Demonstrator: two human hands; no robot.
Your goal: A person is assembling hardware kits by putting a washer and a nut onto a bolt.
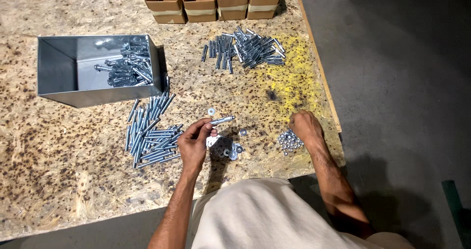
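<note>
Surface (59,180) of chipboard is carrying all the hardware. Left hand (194,143) is pinching an anchor bolt (222,120) by one end, grip clamped on it, the bolt lying nearly level just above the surface. Right hand (305,126) is reaching down onto a small pile of nuts (289,142); whether its grip is apart or together cannot be told. Washers (228,148) are lying just beside the left hand. Loose bolts (149,133) are lying to its left. A metal bin (59,74) is holding more bolts. Cardboard boxes (213,1) are standing at the far edge.
</note>
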